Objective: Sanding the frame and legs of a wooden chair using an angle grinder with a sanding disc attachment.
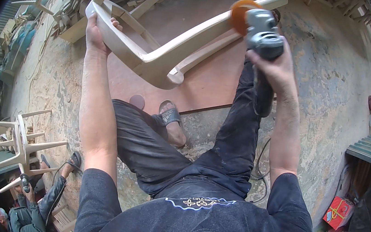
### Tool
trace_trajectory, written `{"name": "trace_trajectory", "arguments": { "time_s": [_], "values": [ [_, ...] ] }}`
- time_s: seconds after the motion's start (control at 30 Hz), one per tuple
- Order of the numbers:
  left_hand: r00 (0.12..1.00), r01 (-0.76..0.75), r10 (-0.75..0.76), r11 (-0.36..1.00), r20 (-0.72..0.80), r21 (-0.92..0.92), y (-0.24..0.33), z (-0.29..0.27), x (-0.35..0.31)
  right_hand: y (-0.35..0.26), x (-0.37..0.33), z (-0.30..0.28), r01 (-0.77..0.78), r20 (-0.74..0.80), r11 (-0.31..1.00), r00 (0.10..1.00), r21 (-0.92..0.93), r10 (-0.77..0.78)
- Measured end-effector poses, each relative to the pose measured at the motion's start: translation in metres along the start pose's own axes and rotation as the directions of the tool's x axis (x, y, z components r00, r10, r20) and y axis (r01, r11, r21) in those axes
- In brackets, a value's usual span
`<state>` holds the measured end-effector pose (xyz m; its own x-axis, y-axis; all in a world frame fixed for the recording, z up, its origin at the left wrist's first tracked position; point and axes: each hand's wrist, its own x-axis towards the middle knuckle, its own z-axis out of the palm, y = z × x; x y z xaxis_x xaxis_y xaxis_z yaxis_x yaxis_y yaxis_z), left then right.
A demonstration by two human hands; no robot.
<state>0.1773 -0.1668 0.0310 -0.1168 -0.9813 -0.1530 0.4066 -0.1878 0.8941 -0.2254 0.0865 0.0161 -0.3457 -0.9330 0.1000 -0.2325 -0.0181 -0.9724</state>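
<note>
Left grip (97, 35): closed around the pale wooden chair frame (159, 68) near its left corner; the frame's larger part extends to the right of this hand, above the reddish-brown board (209, 89). Right grip (278, 69): wrapped around a power sander (265, 35), its orange disc (242, 17) at the frame's long curved rail, near the far end. Disc blurred; contact with the wood cannot be confirmed. Left-hand fingers partly hidden behind the frame; one frame member cut off by the upper edge. Sander's rear body, dark against the dark trousers (236, 117), hard to separate; right fingertips not visible.
</note>
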Motion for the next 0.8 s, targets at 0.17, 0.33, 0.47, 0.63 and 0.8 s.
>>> {"name": "trace_trajectory", "arguments": {
  "time_s": [0.17,0.33,0.47,0.63,0.8],
  "values": [
    [0.999,-0.026,0.025,1.0,0.025,0.015,-0.006,0.005,-0.007,-0.001,-0.026,0.01,0.169,0.117,0.986,0.979,-0.009,-0.167],
    [0.999,-0.026,0.026,1.0,0.03,0.011,-0.017,0.019,-0.01,-0.033,-0.074,0.063,0.045,0.401,0.983,0.916,-0.179,0.031],
    [0.999,0.011,-0.009,0.998,0.032,-0.065,-0.014,-0.011,-0.007,-0.026,-0.078,0.079,0.09,0.454,0.986,0.891,-0.144,-0.015],
    [0.999,-0.03,0.03,1.0,0.025,-0.006,-0.014,0.011,-0.027,-0.011,-0.055,0.018,0.106,0.227,0.983,0.971,-0.149,-0.07],
    [0.999,-0.037,0.037,0.999,0.029,-0.009,-0.016,0.015,-0.038,-0.004,-0.011,-0.057,-0.105,-0.072,0.994,0.992,0.038,0.108]
  ]
}}
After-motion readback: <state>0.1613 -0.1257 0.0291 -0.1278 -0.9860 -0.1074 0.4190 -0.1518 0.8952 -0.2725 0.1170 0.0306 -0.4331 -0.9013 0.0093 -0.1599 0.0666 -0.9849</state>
